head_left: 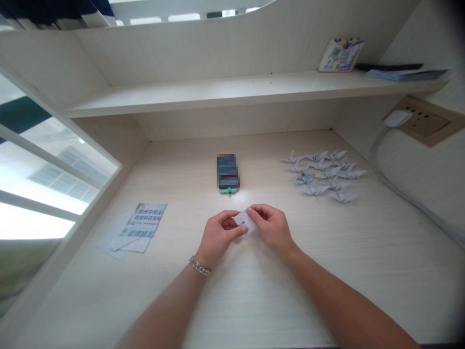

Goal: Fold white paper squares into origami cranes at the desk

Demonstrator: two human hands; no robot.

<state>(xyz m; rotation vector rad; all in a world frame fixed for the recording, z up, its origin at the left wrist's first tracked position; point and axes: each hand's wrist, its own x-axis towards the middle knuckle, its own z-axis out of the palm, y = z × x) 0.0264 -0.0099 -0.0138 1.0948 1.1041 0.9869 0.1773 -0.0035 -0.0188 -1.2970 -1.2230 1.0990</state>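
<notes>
Between my hands is a small folded piece of white paper [241, 219] with a dark dot on it. My left hand [221, 232], a silver chain bracelet [199, 266] at its wrist, pinches the paper's left side between thumb and fingers. On the opposite side my right hand [273, 228] grips the paper's upper right edge, thumb on top. Just beyond the hands lies a phone [228, 170] with a blurred screen and a green piece at its near end. Several folded paper cranes [329, 173] sit at the right, one of them bluish [304, 179].
Sheets of paper and a printed leaflet [145, 220] lie at the left. A shelf [203, 99] crosses above the desk, bearing a small box [340, 54] and flat papers [405, 74]. A white plug [397, 118] with a grey cable [395, 186] runs down the right wall.
</notes>
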